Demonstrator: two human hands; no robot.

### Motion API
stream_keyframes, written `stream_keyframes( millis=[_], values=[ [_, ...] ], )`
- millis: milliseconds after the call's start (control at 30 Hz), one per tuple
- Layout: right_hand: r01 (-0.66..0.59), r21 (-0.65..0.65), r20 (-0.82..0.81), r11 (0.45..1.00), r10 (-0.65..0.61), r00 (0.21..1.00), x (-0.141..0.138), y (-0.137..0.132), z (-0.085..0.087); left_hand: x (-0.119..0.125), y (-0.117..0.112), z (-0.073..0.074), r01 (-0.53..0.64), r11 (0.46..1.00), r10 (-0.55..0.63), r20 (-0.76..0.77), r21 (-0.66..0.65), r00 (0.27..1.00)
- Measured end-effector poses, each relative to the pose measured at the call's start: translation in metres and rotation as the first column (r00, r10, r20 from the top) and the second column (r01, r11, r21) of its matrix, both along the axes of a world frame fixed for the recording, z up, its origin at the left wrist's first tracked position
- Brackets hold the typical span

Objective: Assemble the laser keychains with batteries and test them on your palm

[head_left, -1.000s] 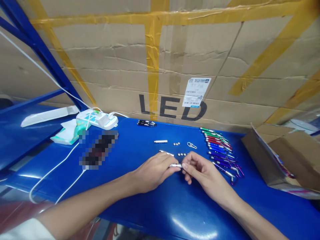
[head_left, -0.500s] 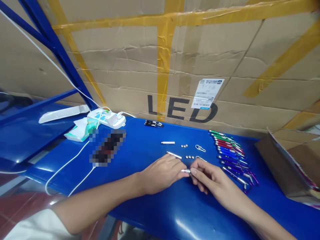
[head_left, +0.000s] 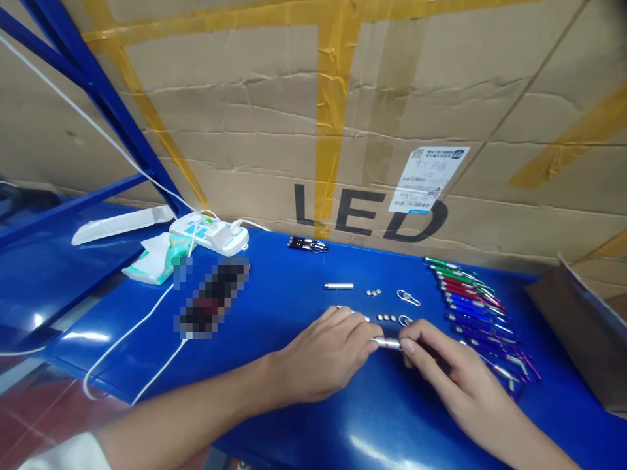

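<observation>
My left hand (head_left: pixel 329 358) and my right hand (head_left: pixel 453 369) meet over the blue table, each pinching one end of a silver mini flashlight (head_left: pixel 388 343) held level between them. Its middle, with a small reddish mark, shows between my fingers; both ends are covered. Just beyond my hands lie several button cells (head_left: pixel 386 318) in a short row, with a few more cells (head_left: pixel 373 292) behind. A silver tube (head_left: pixel 339 286) lies farther back, and another tube (head_left: pixel 361 316) is partly hidden by my left hand. Two silver carabiner clips (head_left: pixel 408 297) rest to the right, the nearer one close to my right fingers.
Coloured mini flashlights with clips (head_left: pixel 470 297) lie in a row at the right, beside an open carton (head_left: pixel 573 326). Black ones (head_left: pixel 307 244) sit at the back. At left are a power strip (head_left: pixel 210 234), a tissue pack (head_left: pixel 159 258) and white cables (head_left: pixel 159 370). A large cardboard box (head_left: pixel 274 130) stands behind.
My hands have moved slightly apart, so more of the silver mini flashlight shows between them. The camera view has shifted a little, moving the table items right in the picture.
</observation>
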State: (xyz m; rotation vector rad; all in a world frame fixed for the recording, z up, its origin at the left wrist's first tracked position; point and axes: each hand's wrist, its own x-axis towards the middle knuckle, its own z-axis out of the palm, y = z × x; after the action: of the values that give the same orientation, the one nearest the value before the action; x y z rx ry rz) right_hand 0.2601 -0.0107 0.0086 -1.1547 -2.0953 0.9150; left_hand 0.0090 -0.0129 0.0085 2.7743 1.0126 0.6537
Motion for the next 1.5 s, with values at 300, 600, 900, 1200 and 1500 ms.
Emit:
stream_keyframes(
  millis=[300,600,900,1200,1500],
  values=[
    [-0.022,0.154,0.048,0.988,0.015,0.999,0.004,-0.001,-0.006,-0.005,0.007,-0.002,0.002,0.969,0.002,-0.018,0.246,1.0],
    [-0.023,0.087,0.048,0.996,0.019,0.999,0.001,-0.001,-0.005,-0.006,0.007,-0.003,0.016,0.982,-0.013,-0.02,0.187,1.0],
    [0.048,0.283,0.336,0.958,-0.146,0.931,0.04,0.024,-0.002,-0.007,0.012,-0.007,-0.05,0.995,0.064,0.172,-0.084,0.983],
    [-0.152,0.059,0.483,0.987,0.105,0.869,0.057,0.022,0.007,-0.004,0.012,-0.008,-0.023,0.915,0.193,0.386,-0.402,0.902],
    [-0.171,0.047,0.491,0.984,0.126,0.862,0.049,0.014,-0.001,-0.001,0.009,-0.008,-0.032,0.954,0.164,0.43,-0.298,0.888]
  ],
)
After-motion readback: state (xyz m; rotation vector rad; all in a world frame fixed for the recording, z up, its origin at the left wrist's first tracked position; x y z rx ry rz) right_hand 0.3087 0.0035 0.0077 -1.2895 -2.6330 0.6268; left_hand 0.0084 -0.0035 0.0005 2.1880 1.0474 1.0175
